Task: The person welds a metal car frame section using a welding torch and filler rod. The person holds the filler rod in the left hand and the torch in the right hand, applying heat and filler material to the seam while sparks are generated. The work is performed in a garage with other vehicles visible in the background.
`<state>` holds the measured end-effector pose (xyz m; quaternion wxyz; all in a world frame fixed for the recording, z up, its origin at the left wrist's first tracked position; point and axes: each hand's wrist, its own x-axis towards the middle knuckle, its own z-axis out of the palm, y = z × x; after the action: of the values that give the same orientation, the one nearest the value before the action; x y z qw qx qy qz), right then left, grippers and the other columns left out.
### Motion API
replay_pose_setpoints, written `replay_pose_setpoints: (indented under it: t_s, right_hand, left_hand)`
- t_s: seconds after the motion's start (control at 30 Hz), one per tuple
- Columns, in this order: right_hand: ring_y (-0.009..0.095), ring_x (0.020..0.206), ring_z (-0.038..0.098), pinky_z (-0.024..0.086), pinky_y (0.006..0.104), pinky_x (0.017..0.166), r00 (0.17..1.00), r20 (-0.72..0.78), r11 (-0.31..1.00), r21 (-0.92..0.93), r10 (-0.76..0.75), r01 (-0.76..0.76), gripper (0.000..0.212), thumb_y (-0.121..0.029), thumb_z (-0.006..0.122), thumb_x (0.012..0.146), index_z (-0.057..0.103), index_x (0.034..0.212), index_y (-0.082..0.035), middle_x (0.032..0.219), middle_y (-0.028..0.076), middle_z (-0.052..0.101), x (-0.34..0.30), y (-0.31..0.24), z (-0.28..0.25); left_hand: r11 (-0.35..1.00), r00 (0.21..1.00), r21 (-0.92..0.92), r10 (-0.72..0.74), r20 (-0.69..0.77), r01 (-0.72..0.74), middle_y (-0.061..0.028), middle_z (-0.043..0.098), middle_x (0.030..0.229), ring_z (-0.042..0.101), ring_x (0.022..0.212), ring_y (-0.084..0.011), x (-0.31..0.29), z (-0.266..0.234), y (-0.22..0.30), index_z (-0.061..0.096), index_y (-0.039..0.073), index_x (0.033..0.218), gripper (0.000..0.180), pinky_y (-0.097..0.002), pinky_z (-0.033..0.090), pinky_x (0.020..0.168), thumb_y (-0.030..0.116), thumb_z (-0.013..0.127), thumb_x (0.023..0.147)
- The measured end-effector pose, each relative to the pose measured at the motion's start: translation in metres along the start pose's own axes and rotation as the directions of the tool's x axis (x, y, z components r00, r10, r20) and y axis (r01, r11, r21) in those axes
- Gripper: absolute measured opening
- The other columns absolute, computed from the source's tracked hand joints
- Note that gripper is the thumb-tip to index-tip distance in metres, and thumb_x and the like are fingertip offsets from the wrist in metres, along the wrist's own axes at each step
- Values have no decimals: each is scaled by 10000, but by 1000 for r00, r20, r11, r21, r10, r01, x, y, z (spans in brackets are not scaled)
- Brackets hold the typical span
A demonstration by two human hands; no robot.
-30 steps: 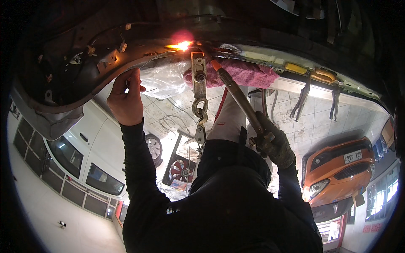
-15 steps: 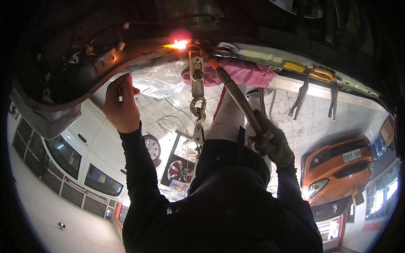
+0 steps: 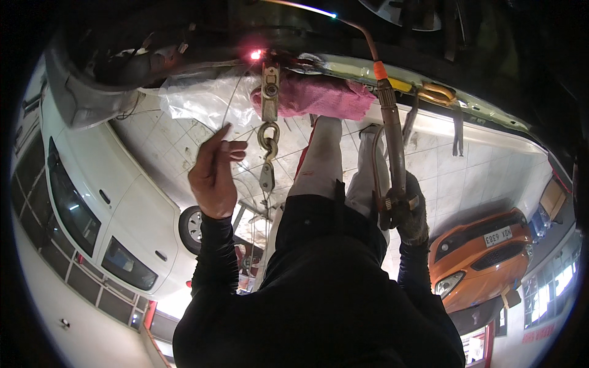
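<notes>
My bare left hand [image 3: 215,175] pinches a thin filler rod [image 3: 234,95] between its fingertips, below the car body edge [image 3: 356,70]. The rod slants up to a small glowing red-pink spot [image 3: 256,55] on that edge. In its grey work glove, my right hand [image 3: 406,211] is wrapped round the handle of a gas torch [image 3: 391,116]. An orange band marks the torch's neck, and its bent tip lies above the edge with a narrow flame [image 3: 300,7] pointing left, away from the glowing spot. Beside that spot, a metal pull clamp [image 3: 270,92] grips the edge.
A hook [image 3: 268,138] and pulley block [image 3: 267,178] hang from the clamp. Clear plastic sheeting [image 3: 202,101] and a pink towel [image 3: 334,98] lie along the edge. Locking pliers [image 3: 437,93] are on its right part. A white car [image 3: 116,202] and an orange car [image 3: 481,257] stand either side.
The torch has swung up and right, its flame leaving the glowing spot and now plainly visible. My left hand has moved right and lower with the rod; the bright orange glow has shrunk.
</notes>
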<state>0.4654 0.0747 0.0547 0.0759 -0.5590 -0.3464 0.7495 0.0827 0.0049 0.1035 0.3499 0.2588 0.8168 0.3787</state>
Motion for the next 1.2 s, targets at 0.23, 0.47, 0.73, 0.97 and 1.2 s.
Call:
replay_pose_setpoints:
  t_s: [0.23,0.47,0.73,0.97,1.2]
  right_hand:
    - [204,623,704,596,328,551,992,121,997,74,-38,29,633,17,617,833,450,1441,-50,945,93,646,-30,-3,-48]
    - [193,605,685,554,303,516,976,209,998,9,-62,61,541,17,622,851,453,1361,-45,924,94,640,-68,-15,-103]
    - [138,563,612,507,291,481,964,240,991,-40,-117,130,637,-22,605,928,410,1532,-70,817,45,603,-67,-24,-130]
    - [101,559,576,475,272,468,956,185,963,-108,-226,248,822,38,583,929,276,1673,-131,824,22,600,-50,-32,-106]
    - [96,544,575,468,264,454,998,49,999,-23,-44,45,842,30,564,929,211,1686,-75,808,31,595,-36,-33,-50]
  left_hand:
    - [990,988,61,119,103,-126,-152,765,1198,739,1118,-234,-72,49,28,669,-29,1291,300,-350,563,992,-72,575,1009]
    - [891,971,388,198,136,-237,-190,694,1351,658,1297,-305,-126,43,50,601,2,1410,544,-387,481,1114,-112,450,900]
    - [911,980,376,115,161,-168,-156,652,1455,572,1410,-275,-158,23,60,513,-16,1482,559,-371,390,1190,-104,408,940]
    - [967,991,255,45,-128,-11,-164,710,1361,680,1219,-195,-141,35,41,679,-28,1333,303,-324,507,1056,111,596,1076]
    - [998,956,17,70,-286,-68,-70,715,926,665,797,-126,-84,40,3,751,-24,1217,246,-273,543,729,119,635,1054]
